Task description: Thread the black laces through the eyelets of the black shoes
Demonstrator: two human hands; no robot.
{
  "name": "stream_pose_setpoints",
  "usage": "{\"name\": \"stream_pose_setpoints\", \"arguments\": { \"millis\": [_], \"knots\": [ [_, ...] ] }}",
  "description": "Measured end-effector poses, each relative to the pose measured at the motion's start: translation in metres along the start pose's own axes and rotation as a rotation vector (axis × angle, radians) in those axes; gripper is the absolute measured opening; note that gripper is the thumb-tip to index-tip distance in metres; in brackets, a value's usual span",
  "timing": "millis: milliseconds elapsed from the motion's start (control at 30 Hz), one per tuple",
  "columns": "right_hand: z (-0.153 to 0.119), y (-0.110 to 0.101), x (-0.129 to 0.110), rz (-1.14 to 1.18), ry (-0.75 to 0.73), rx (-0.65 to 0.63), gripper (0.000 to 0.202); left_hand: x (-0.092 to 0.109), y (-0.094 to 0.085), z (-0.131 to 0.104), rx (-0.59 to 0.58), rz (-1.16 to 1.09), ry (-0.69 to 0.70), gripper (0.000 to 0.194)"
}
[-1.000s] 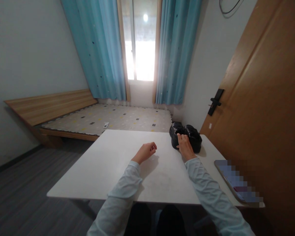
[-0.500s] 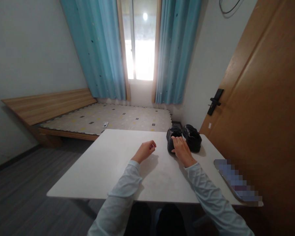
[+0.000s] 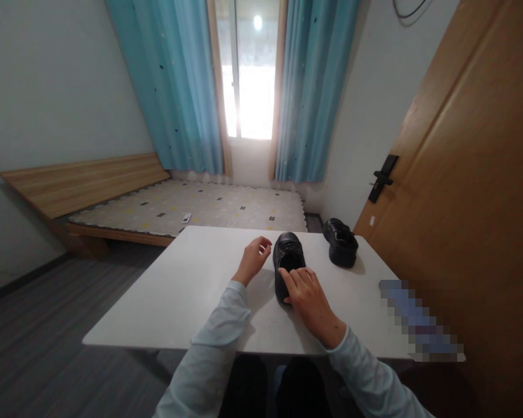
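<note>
At the middle of the white table (image 3: 157, 290), toward its far edge, one black shoe (image 3: 286, 252) points its toe away from the wearer. The right hand (image 3: 311, 293) grips the shoe at the heel end: fingers bent over the collar, thumb low against the heel. The left hand (image 3: 253, 255) is half curled, holds nothing and sits just beside the shoe's left side; contact cannot be confirmed. A second shoe (image 3: 342, 247) stands well apart, near the far right corner.

Possible faults: The hold is at the rear only, so the toe may dip or swing if the shoe is raised. A weak pinch on the collar may let the heel slip. A swing to the left may strike the left fingertips. Whether the sole bears fully on the tabletop cannot be told; if not, early release may drop it unevenly.
</note>
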State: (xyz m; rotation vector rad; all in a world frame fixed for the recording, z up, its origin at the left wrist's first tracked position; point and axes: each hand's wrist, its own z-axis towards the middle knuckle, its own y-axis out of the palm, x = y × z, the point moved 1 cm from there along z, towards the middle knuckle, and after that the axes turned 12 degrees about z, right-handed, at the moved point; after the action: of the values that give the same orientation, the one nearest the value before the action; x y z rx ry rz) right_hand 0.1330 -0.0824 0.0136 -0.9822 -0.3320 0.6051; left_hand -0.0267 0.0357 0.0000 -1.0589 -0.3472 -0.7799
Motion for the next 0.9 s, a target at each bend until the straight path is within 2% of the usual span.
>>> {"name": "stream_pose_setpoints", "arguments": {
  "millis": [233,533,767,900],
  "knots": [
    [-0.011,-0.003,-0.023,0.003,-0.061,0.058,0.041,0.0,0.001,-0.001,0.023,-0.114,0.056,0.014],
    [-0.025,-0.002,-0.036,0.042,-0.067,0.094,0.043,0.012,-0.005,-0.006,-0.135,-0.139,0.206,0.026],
    [-0.033,-0.002,-0.038,0.072,-0.094,0.098,0.043,0.013,-0.004,-0.007,-0.244,-0.122,0.164,0.026],
    [-0.036,-0.003,-0.038,0.073,-0.098,0.08,0.044,0.014,-0.005,-0.007,-0.264,-0.073,0.157,0.027]
  ]
}}
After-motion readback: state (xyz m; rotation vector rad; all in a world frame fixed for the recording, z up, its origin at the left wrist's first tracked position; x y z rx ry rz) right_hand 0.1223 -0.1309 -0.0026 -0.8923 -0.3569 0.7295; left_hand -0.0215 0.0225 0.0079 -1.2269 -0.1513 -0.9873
